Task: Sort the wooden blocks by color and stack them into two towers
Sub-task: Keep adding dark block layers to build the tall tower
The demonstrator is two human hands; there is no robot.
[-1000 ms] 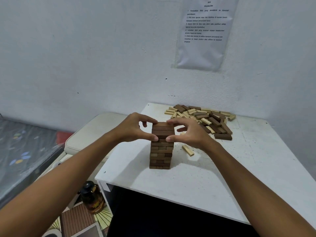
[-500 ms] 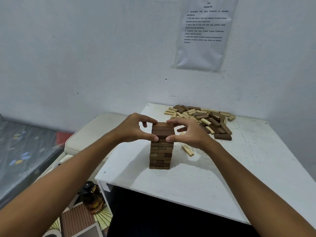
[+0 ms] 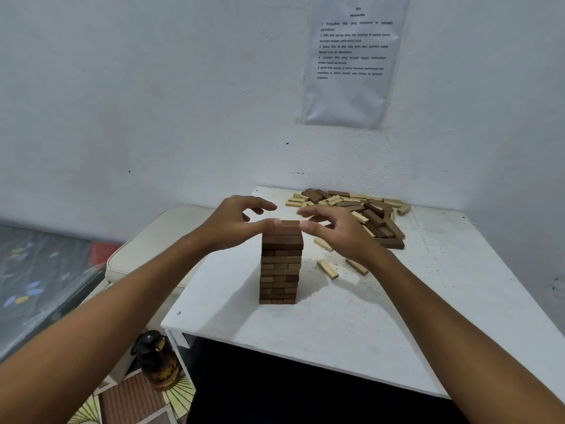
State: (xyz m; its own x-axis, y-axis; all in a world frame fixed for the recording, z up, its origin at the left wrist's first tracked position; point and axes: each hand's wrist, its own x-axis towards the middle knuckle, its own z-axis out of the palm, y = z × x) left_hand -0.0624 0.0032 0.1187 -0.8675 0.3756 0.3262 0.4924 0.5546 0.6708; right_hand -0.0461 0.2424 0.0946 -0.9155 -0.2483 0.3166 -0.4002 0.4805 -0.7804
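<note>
Nearest the camera, two bare forearms reach in over the front edge of the white painted wooden table point(image 3: 351, 347). Down left on the floor stands a dark brown bottle with a black cap point(image 3: 157, 359), beside a cream cushioned seat point(image 3: 146, 249).

Mid-table stands the dark brown wooden block tower point(image 3: 281, 267), upright, layers crossed, roughly square. It looks many layers tall, so the dark colour is partly stacked, judged about a third of the whole job. No light tower exists yet.

The left hand point(image 3: 235, 223) sits at the tower's top left, fingers loosely spread, thumb tip touching or just beside the top layer; it holds nothing. The right hand point(image 3: 333, 231) is at the top right, fingers relaxed and apart from the blocks, also holding nothing.

Against the earlier frames: both hands then pinched the upper layers, squaring them. Now both have let go and lifted slightly up and outward. The tower has not shifted.

Just right of the tower lie a few loose pale rectangular wooden blocks point(image 3: 327, 268), flat on the table.

Farther back, near the wall, the mixed pile of dark and pale wooden blocks point(image 3: 360, 212) is unsorted. Left to do, as I judge it: pull out the remaining dark pieces, finish that tower, then build the pale one.

On the wall above hangs a white printed paper sheet point(image 3: 351, 62), text too small to read.
</note>
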